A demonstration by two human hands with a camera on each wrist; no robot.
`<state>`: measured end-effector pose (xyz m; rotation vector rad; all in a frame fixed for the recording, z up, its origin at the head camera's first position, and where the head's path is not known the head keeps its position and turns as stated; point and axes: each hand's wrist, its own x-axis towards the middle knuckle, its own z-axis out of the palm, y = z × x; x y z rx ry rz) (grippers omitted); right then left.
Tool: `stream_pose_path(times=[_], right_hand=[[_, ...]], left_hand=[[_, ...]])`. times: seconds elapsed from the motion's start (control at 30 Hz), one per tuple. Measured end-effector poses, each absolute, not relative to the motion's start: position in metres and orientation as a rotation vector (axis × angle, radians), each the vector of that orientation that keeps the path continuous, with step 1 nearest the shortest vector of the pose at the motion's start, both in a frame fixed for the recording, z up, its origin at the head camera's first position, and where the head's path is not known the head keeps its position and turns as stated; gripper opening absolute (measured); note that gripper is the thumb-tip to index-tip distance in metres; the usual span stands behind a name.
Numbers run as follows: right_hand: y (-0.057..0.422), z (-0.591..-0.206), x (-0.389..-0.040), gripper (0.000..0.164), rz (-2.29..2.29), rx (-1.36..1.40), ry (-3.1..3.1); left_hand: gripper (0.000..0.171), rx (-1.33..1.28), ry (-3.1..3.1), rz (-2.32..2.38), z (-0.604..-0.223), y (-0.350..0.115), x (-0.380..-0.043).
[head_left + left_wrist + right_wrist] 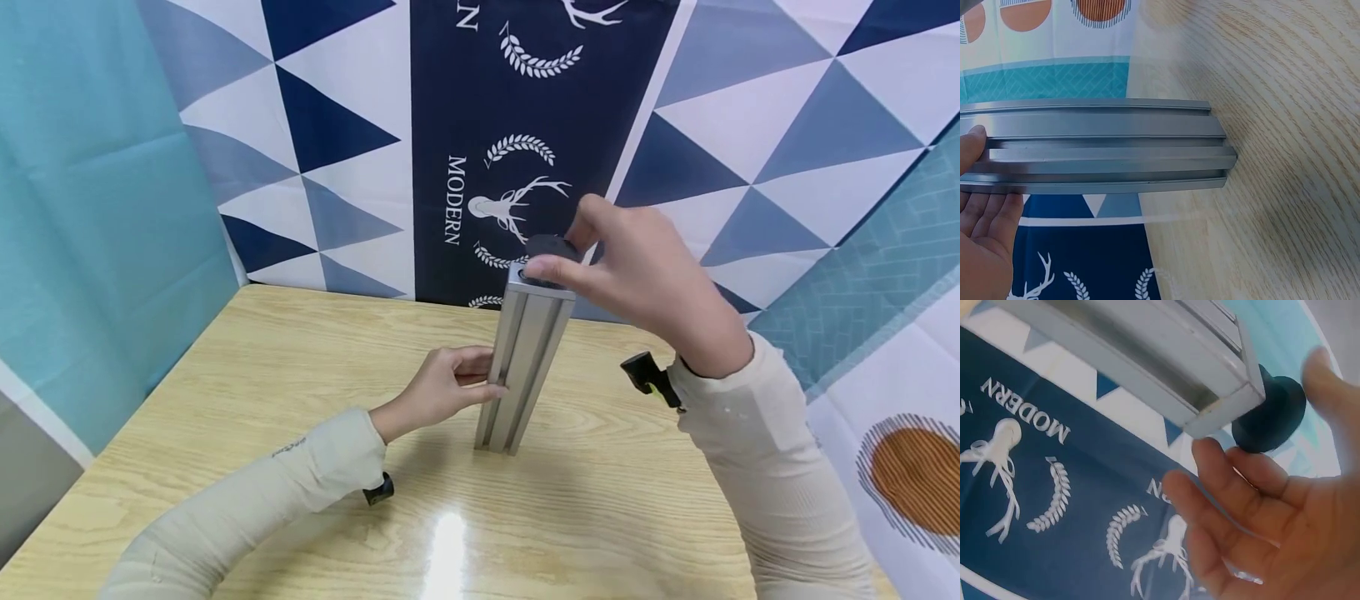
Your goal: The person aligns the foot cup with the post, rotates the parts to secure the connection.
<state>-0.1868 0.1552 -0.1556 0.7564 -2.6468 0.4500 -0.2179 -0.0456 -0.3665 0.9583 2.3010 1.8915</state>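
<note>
A silver aluminium extrusion profile [525, 367] with long slots stands upright on the table, leaning slightly in the head view. At its top end sits a black round foot [551, 247], a wide disc joined to the end plate. My left hand [435, 387] grips the profile about halfway up, thumb on the near face and fingers on the far side. The right hand [637, 267] pinches the black foot between thumb and fingers. In the right wrist view, the foot [1272, 419] meets the profile's end plate [1229, 409]; its stem is mostly hidden.
Beneath is a light wood-grain table [300, 358]. Behind it hangs a patterned cloth [337, 150] with triangles and deer heads, close to the profile's far side. A teal cloth [75, 208] borders the left. Small black devices [641, 371] are fixed at both wrists.
</note>
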Motion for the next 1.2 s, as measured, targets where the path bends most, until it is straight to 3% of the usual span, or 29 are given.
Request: stream_pose_path(times=[0.13,0.23,0.4,0.5,0.67,0.8,0.9,1.03,1.2], right_hand=[[0.16,-0.153,-0.184,0.042,0.521,0.736,-2.597],[0.167,-0.148,-0.188,0.033,0.572,0.916,-2.598],[0.177,-0.143,-0.202,0.045,0.528,1.38,-2.683],[0.178,-0.143,-0.206,0.045,0.484,1.472,-2.719],[0.168,-0.149,-0.202,0.033,0.496,1.153,-2.679],[0.158,-0.158,-0.195,0.042,0.429,0.869,-2.628],[0.158,-0.16,-0.194,0.045,0.423,0.821,-2.636],[0.168,-0.158,-0.201,0.038,0.516,1.062,-2.631],[0.178,-0.149,-0.212,0.048,0.501,1.532,-2.634]], left_hand=[[0.046,0.959,2.305,1.88,-0.367,-0.045,-0.218],[0.046,0.956,2.31,1.877,-0.367,-0.044,-0.219],[0.045,0.96,2.311,1.878,-0.366,-0.044,-0.219],[0.045,0.962,2.302,1.875,-0.366,-0.044,-0.219],[0.044,0.972,2.29,1.884,-0.366,-0.044,-0.219],[0.044,0.983,2.288,1.89,-0.366,-0.045,-0.219],[0.044,0.981,2.289,1.886,-0.366,-0.045,-0.219],[0.045,0.964,2.299,1.876,-0.367,-0.045,-0.219],[0.045,0.956,2.297,1.874,-0.367,-0.046,-0.218]])
